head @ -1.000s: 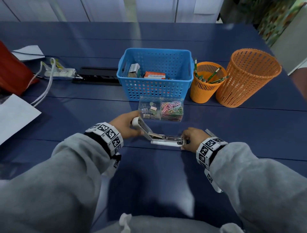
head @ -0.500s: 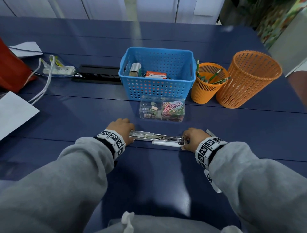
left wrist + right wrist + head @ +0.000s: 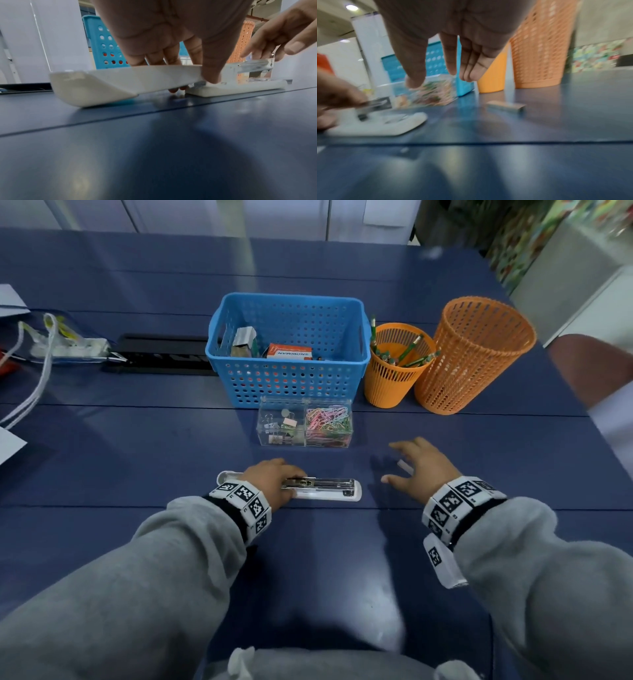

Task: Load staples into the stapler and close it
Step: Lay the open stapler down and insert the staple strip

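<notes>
Two hands over blue table (image 3: pixel 137 440), stapler (image 3: pixel 322 489) flat between them, just in front of clear clip box (image 3: pixel 305 422). Stapler swung fully open: white lid (image 3: pixel 120 79) lying left, metal channel (image 3: pixel 254 67) exposed right. Left hand (image 3: pixel 274 482) pinching lid near hinge. Right hand (image 3: pixel 424 467) spread, grasping nothing, reaching toward staple strip (image 3: pixel 505 106) right of stapler. Strip likely light, brittle, snaps if bent; pinch by long sides. Stapler rigid, smooth plastic, probably slides; press base.
</notes>
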The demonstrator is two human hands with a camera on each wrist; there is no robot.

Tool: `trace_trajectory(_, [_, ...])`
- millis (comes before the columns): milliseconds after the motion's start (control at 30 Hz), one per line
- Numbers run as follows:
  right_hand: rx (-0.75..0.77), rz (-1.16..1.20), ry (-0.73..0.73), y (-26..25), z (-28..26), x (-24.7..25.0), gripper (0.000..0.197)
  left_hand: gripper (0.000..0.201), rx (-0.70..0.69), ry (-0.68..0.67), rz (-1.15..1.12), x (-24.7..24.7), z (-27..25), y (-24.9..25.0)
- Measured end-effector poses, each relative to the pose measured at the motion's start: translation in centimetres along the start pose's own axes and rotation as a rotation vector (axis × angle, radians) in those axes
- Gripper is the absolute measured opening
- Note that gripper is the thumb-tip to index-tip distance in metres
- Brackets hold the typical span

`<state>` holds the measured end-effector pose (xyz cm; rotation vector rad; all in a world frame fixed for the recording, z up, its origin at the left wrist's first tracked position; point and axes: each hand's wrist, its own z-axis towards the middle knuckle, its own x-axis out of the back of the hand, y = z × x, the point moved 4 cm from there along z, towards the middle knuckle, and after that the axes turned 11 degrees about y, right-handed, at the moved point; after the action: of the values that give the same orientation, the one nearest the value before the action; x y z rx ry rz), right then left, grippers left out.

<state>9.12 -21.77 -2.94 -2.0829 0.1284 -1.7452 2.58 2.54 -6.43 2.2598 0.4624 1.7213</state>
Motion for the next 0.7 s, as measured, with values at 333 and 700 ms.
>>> trace_trajectory(333, [-0.085, -0.275, -0.14, 2.8, 0.9, -1.1, 0.039, 0.04, 0.001, -0.007, -0.068, 0.1, -0.1, -0.2])
trace_trajectory(700, [-0.008, -0.088, -0.057, -0.8, 0.7, -0.2, 0.021, 0.051, 0.058, 0.022, -0.066, 0.4, -0.1, -1.7])
